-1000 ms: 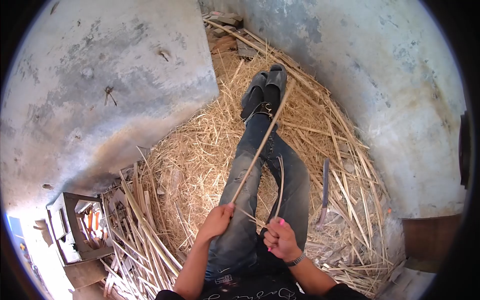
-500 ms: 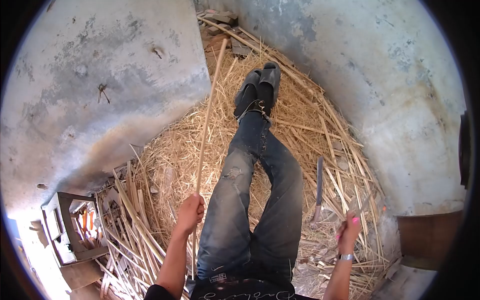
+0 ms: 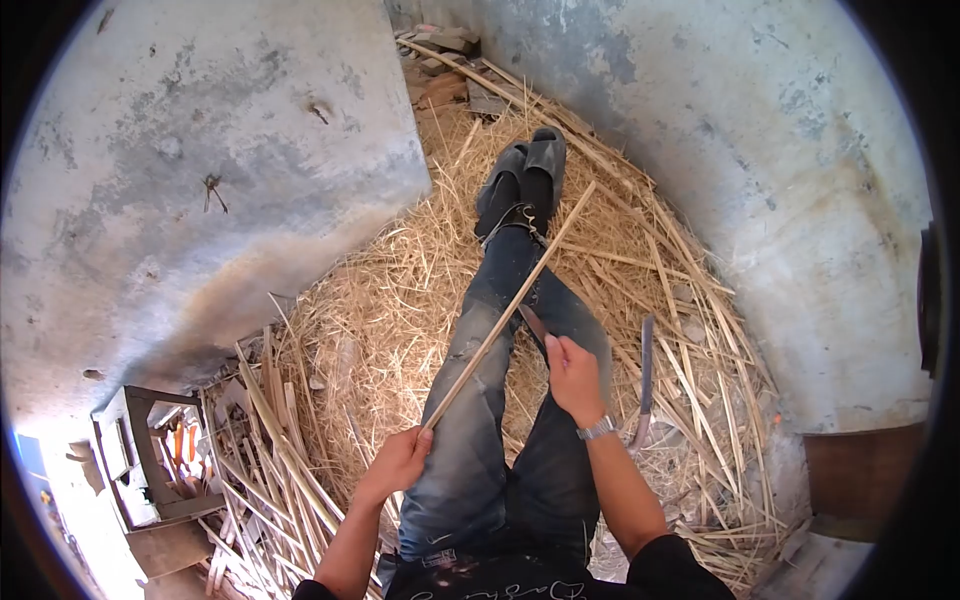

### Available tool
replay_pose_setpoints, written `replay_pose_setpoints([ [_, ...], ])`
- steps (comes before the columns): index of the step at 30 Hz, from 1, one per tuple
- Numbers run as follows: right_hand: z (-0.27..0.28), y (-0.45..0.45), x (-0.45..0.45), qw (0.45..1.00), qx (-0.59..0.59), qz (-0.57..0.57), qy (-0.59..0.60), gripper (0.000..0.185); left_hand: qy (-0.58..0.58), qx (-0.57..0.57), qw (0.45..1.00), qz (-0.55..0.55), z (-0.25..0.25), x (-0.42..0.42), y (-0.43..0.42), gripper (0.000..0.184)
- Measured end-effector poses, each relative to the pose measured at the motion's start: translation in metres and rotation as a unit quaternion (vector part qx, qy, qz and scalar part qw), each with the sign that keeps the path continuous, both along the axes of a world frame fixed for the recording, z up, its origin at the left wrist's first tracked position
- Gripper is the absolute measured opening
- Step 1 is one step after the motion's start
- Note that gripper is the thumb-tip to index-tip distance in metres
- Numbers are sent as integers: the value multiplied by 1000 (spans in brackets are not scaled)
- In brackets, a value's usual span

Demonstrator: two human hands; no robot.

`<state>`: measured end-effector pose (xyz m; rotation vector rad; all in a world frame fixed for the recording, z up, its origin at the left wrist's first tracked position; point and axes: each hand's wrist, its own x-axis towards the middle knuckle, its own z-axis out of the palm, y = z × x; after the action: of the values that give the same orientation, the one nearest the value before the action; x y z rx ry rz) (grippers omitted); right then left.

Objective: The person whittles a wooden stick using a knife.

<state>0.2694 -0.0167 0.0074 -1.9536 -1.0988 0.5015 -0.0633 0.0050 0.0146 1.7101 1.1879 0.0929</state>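
Observation:
My left hand (image 3: 402,460) is closed around the lower part of a long, thin, pale wooden stick (image 3: 500,320), perhaps split bamboo. The stick slants up and to the right across my legs (image 3: 450,420). In my right hand (image 3: 575,378) is a knife, gripped by the handle. Its dark blade (image 3: 532,321) points up and left, its tip close beside the stick; whether they touch I cannot tell. A watch with a metal band (image 3: 598,428) sits on my right wrist.
A long curved blade with a handle (image 3: 645,375) lies on the straw right of my legs. Shavings (image 3: 390,270) cover the floor. Split sticks (image 3: 285,450) are piled at left by a wooden frame box (image 3: 160,510). Walls (image 3: 760,180) stand on both sides.
My right hand has brought the knife from the far right to the middle, beside the stick. The stick has swung from near upright to a rightward slant across my legs.

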Motion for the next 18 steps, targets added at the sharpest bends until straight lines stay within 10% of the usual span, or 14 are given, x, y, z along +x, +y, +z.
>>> replay_pose_setpoints([
  [18, -27, -14, -96, 971, -48, 226, 67, 42, 36, 46, 998, 23, -13, 46, 21, 50],
])
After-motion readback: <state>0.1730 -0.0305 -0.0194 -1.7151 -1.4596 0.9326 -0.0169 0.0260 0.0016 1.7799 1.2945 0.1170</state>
